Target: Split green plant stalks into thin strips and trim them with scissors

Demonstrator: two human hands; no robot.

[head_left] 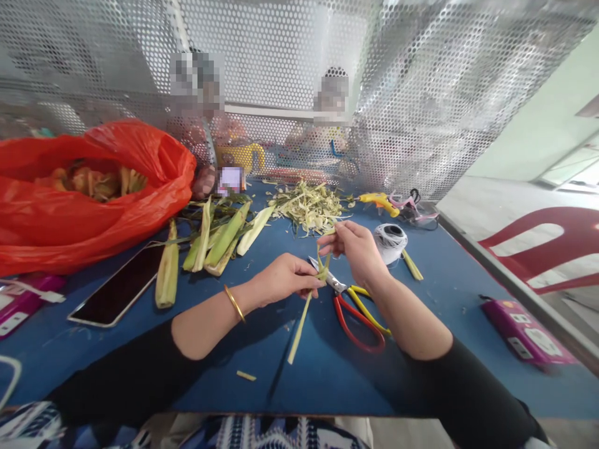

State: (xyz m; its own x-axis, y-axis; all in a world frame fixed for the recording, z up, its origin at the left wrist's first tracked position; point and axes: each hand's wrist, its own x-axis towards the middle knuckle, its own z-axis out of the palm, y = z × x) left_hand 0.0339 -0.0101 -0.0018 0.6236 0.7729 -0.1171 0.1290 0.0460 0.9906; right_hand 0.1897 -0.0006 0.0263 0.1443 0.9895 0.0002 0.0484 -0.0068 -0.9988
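Between the thumb and fingers of my left hand (pixel 292 274) is a folded pale-green corn husk strip (pixel 300 327), its long end hanging down toward me. My right hand (pixel 354 246) pinches the upper part of the same strip, just above and to the right. Where the strip crosses itself, a small knot-like fold shows at my left fingertips. Scissors (pixel 358 308) with one red and one yellow handle lie on the table below my hands, blades partly behind my fingers. Just right of my right hand stands a white thread spool (pixel 390 242).
Green husk pieces (pixel 224 240) and a pile of husk scraps (pixel 311 206) lie behind my hands. A red plastic bag (pixel 93 237) and a phone (pixel 119 287) are left. A yellow glue gun (pixel 380 202), a purple power strip (pixel 526 330) and a perforated metal screen (pixel 281 56) stand around; people sit beyond.
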